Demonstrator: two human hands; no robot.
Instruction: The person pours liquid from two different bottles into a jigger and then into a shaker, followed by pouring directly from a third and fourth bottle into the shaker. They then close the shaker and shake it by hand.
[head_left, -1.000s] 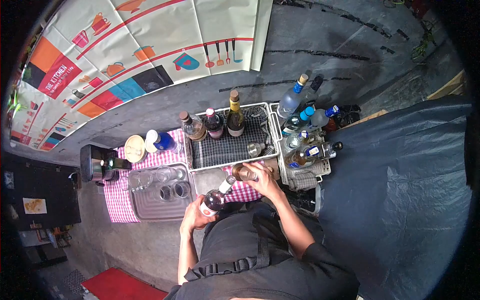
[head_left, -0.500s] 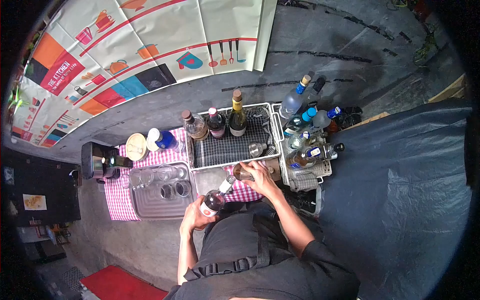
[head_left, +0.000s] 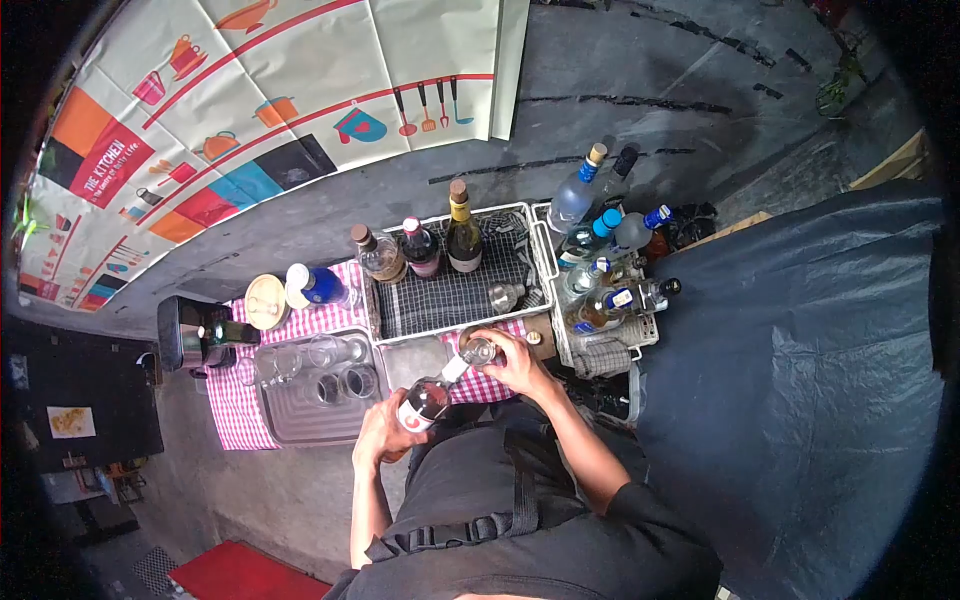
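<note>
My left hand (head_left: 382, 430) is wrapped round the body of a bottle (head_left: 425, 404) with dark liquid and a white label with a red mark. The bottle tilts, its pale neck pointing up and right. In my right hand (head_left: 518, 366) is a small clear glass (head_left: 480, 351), tipped so that its round mouth faces the bottle. The bottle's neck end meets the glass's rim in this view. Both hands are just in front of my body, over a red checked cloth (head_left: 484, 390). A brown board (head_left: 542, 328) lies beyond my right hand.
A white wire basket (head_left: 455, 325) holds several bottles and a metal shaker (head_left: 506, 297). More bottles crowd a second basket (head_left: 640, 335) at right. Left of my hands, a grey tray (head_left: 300, 425) carries several glasses. A black appliance (head_left: 183, 335) stands at far left.
My right hand has turned the small glass so that its mouth shows, and brought it against the bottle's neck. The left hand still grips the bottle. The whole view has shifted slightly.
</note>
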